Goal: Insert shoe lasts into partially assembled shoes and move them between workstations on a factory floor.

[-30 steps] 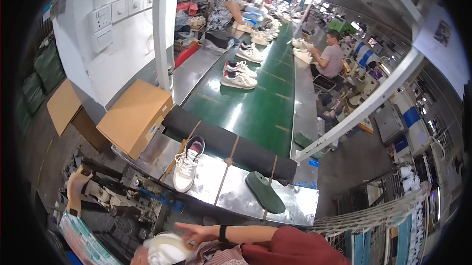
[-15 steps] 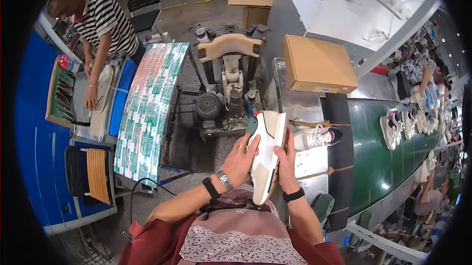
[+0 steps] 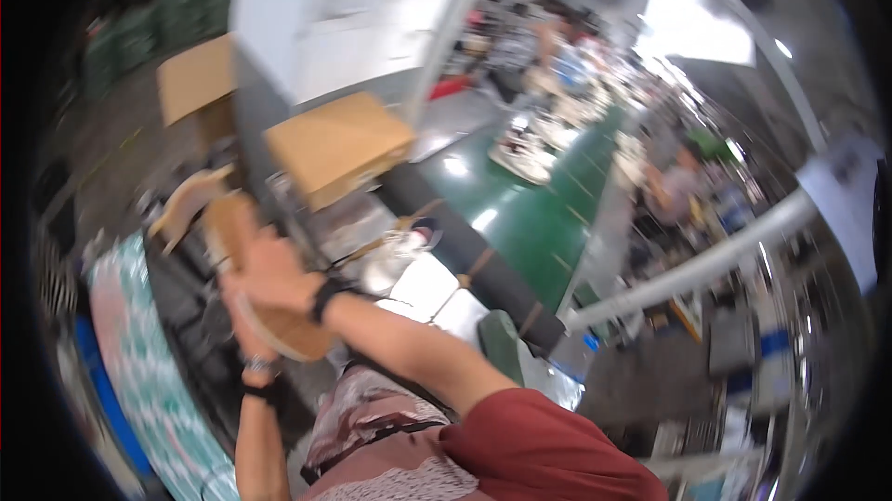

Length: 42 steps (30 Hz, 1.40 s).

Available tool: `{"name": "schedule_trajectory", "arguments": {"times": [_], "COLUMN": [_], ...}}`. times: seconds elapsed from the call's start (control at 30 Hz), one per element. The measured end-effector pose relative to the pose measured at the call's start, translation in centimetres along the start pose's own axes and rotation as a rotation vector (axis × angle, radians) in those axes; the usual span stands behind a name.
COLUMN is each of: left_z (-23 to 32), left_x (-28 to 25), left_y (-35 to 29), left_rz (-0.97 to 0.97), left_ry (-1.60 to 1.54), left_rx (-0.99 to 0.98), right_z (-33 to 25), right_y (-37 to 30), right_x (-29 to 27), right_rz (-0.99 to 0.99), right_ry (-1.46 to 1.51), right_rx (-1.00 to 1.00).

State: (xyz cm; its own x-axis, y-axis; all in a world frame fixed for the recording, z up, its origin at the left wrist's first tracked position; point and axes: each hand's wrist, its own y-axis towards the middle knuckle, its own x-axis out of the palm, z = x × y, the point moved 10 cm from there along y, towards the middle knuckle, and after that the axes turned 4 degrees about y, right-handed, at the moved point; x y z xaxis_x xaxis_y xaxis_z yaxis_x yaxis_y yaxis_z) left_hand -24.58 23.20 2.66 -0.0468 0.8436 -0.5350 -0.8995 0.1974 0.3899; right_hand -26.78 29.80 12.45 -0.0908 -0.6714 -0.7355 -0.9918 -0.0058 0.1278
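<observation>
The left hand (image 3: 246,323) grips the shoe (image 3: 295,332) along its left side. The right hand (image 3: 271,270) lies across the tan sole, which faces the camera; motion blur prevents telling whether its fingers are closed. The shoe is at near left, left of the metal table (image 3: 441,285). On the table, a white shoe (image 3: 390,259) lies left of a green form (image 3: 500,345). Beyond it, a black roll (image 3: 446,220) borders the green conveyor (image 3: 530,233).
</observation>
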Motion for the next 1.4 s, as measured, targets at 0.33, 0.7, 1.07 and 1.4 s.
{"name": "schedule_trajectory", "arguments": {"times": [0.33,0.7,1.07,1.4], "left_z": [-6.0,-8.6,-0.2,1.2], "left_x": [3.1,6.0,4.5,1.5], "left_y": [-3.2,-12.6,-9.0,-12.9], "left_rz": [-0.114,-0.082,-0.096,-0.192], "left_ry": [-0.629,-1.518,-1.697,-1.686], "left_rx": [-0.207,-0.982,-0.903,-0.763], "right_z": [-1.6,-1.0,-1.3,11.0], "right_y": [-1.5,-4.2,-7.0,-14.4], "right_x": [0.4,0.0,-2.2,1.7], "right_rz": [0.155,0.123,0.225,0.177], "right_ry": [-0.057,0.031,0.056,1.259], "right_rx": [-0.148,-0.127,-0.208,0.259]}}
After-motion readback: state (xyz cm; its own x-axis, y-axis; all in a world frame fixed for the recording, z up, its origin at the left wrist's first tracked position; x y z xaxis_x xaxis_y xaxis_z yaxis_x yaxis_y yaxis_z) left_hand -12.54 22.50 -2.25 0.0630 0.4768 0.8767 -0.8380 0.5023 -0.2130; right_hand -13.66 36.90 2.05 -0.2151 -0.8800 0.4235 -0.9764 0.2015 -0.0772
